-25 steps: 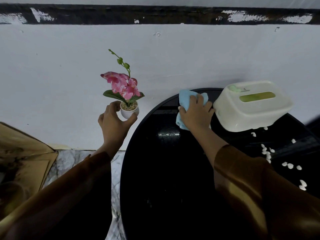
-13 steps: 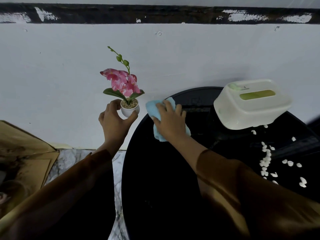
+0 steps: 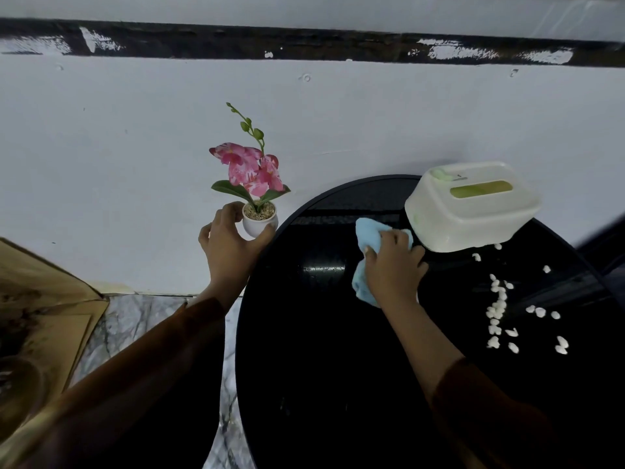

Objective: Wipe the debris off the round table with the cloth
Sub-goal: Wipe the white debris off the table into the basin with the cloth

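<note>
Two hands are in view, each occupied. Right hand (image 3: 394,265) lies palm-down on the light blue cloth (image 3: 367,238), fingers bent over the bunched fabric and pressing it against the round table (image 3: 321,367), whose top is glossy black. Cloth shows beyond the fingertips on the far side and again at the thumb side of the wrist; its middle is hidden under the hand. Debris (image 3: 500,313), a scatter of small white pieces, lies on the table to the right of this hand, apart from the cloth and not touching it; most pieces sit in a loose column, with a few strays further right. Just beyond the right hand's knuckles stands a cream plastic box (image 3: 473,208), tilted in the view, with a slot in its lid showing pale green; what is inside cannot be told. Left hand (image 3: 233,242) is off the table's left edge, held in front of the white wall (image 3: 135,164), thumb and fingers curled round a small white pot (image 3: 260,223). The pot holds pale gravel and a flower (image 3: 252,170) with pink blooms, green leaves and a budded stem, standing upright. Below the left forearm lies a marble-patterned floor (image 3: 135,319), with brown cardboard (image 3: 44,299) to its left.
</note>
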A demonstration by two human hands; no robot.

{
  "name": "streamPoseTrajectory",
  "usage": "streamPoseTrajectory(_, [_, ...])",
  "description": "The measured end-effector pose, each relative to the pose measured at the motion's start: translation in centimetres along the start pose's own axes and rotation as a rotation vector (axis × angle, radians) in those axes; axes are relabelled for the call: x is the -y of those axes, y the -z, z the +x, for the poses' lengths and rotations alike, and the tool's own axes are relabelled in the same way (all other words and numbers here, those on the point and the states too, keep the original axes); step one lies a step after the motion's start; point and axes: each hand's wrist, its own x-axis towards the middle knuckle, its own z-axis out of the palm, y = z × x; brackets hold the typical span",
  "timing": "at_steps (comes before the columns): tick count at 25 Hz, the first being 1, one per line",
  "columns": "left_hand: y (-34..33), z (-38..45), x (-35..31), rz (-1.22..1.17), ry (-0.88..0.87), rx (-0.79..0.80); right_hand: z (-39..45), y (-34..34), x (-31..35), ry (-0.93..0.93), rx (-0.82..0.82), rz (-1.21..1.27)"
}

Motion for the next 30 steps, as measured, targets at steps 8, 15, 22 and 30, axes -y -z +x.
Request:
streamPoseTrajectory(8, [-0.9,-0.2,-1.3,-0.002,-0.038,0.018,4.4,-1.8,5.0,0.123,0.087,-0.037])
streamPoseTrajectory(15, [-2.8,-1.8,-2.6,-0.035,0.024,0.031,0.9,-1.5,1.0,0.116,0.023,-0.054])
streamPoseTrajectory(22, [-6.4,-3.9,-5.3,-0.005,0.014,0.034,-1.7,0.3,-3.2,0.095,0.048,-0.093])
streamPoseTrajectory(30, [-10.7,-4.9,-7.1,0.049,0.087,-0.043,-3.8,1.3,-7.6,0.024,-0.025,-0.095])
